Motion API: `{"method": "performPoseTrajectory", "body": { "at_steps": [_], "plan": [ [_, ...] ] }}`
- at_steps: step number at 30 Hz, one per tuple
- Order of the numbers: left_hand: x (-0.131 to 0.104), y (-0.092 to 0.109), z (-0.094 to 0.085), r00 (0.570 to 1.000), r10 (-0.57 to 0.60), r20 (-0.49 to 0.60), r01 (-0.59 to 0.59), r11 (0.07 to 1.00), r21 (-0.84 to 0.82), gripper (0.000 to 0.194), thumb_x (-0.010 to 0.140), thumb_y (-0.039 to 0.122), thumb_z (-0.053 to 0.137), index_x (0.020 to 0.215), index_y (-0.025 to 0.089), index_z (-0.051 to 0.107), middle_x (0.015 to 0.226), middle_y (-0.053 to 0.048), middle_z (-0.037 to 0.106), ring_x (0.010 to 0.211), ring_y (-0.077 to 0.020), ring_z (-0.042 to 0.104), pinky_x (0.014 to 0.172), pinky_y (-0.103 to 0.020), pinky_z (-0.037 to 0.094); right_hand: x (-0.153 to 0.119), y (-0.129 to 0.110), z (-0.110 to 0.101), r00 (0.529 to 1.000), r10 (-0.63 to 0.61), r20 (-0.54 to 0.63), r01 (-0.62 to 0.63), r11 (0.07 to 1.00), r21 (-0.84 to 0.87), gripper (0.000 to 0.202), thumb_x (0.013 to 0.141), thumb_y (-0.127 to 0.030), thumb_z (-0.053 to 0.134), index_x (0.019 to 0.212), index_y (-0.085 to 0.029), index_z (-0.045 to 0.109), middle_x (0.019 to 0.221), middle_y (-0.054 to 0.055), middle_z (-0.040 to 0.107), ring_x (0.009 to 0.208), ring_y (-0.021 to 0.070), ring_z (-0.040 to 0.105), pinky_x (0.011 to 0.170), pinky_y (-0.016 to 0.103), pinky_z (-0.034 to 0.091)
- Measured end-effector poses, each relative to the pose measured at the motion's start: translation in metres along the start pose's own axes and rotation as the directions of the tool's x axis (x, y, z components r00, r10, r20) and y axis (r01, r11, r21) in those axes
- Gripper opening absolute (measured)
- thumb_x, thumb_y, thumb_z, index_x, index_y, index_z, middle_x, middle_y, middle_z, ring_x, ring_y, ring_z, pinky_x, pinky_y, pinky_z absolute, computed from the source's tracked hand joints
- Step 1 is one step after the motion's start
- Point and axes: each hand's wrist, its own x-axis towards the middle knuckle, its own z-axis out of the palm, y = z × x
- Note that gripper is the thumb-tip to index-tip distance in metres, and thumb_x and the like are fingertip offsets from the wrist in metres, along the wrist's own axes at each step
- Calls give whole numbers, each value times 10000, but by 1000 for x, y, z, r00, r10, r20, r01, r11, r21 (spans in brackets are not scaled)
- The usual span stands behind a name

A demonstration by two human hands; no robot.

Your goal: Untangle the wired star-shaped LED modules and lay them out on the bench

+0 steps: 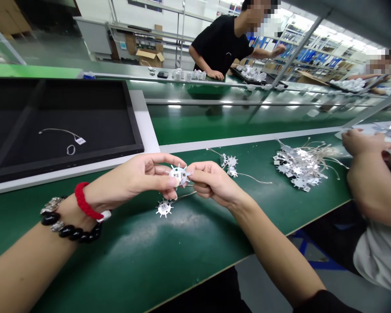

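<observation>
Between thumb and fingers, my left hand [153, 176] grips a silvery gear-shaped plate [177, 174] with thin spokes round its rim and a small white label. My right hand [211, 181] is closed in a pinch at the plate's right edge; whether it grips the plate itself or its wire, I cannot tell. Just below my hands, a similar spoked plate [164, 208] lies on the green table with its thin wire running up to the right. A few more spoked plates [230, 164] with wires lie beyond my right hand.
A heap of spoked plates with wires [298, 167] lies to the right, beside another person's arm [371, 182]. At left stands a black tray [61, 130] holding a labelled wire [80, 141] and a small loop. Across the line, a person in black [220, 43] leans over the bench.
</observation>
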Motion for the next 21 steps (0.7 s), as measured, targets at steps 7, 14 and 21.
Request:
{"method": "performPoseTrajectory", "body": {
  "at_steps": [7,14,21],
  "plan": [
    [3,0,-1,1000,-15,-5,15,1000,-11,220,860,279,760,1068,240,701,716,20,736,626,-104,685,624,-179,570,-1,1,-1,995,-102,9,102,990,-92,307,820,-444,757,765,-175,621,490,-111,383,399,32,209,373,191,157],
    [3,1,-3,999,-3,-36,6,996,88,314,833,312,793,1136,263,725,807,31,746,648,-71,661,628,-139,543,0,2,1,986,-167,10,166,966,-197,363,819,-481,760,757,-161,599,689,-20,590,480,44,386,417,201,250],
    [2,4,-1,997,36,-68,-28,992,121,250,824,298,798,1071,284,760,756,58,726,621,-43,618,571,-91,504,0,4,2,969,-246,25,247,954,-170,311,867,-431,724,738,-174,604,517,-99,395,434,42,257,406,222,185]
  ]
}}
